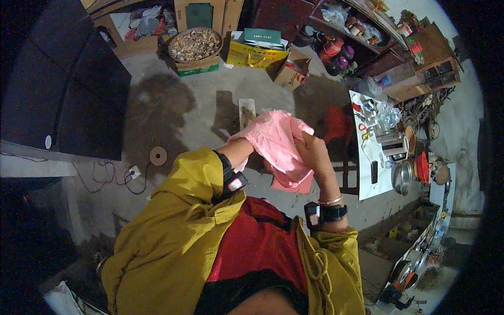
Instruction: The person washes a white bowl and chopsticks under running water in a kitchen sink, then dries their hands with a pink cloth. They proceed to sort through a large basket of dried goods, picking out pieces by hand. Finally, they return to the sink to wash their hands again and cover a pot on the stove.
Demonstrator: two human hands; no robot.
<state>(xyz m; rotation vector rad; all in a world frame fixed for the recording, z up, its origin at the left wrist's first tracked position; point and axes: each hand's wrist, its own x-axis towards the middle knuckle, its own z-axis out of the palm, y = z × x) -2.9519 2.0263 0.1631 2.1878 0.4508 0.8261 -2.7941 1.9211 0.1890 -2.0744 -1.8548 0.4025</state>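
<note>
A pink cloth point(275, 145) is bunched between my hands in front of my body. My left hand point(244, 151) is mostly under or inside the cloth, so its fingers are hidden; only the wrist and the edge of the hand show. My right hand point(313, 151) grips the cloth's right side, thumb and fingers closed on its edge. Below the cloth, a flat salmon-pink surface point(291, 188) shows in part; what it belongs to is unclear. Behind the cloth stands a narrow pale board or bench point(247, 110).
A white-topped table point(368, 179) at right holds a kettle-like metal vessel, a dark phone-like object and plastic bags. Beyond are a round basket of dried pieces point(195, 45), a yellow gift bag point(256, 55) and an open cardboard box point(291, 73). Cables and a socket point(134, 172) lie at left.
</note>
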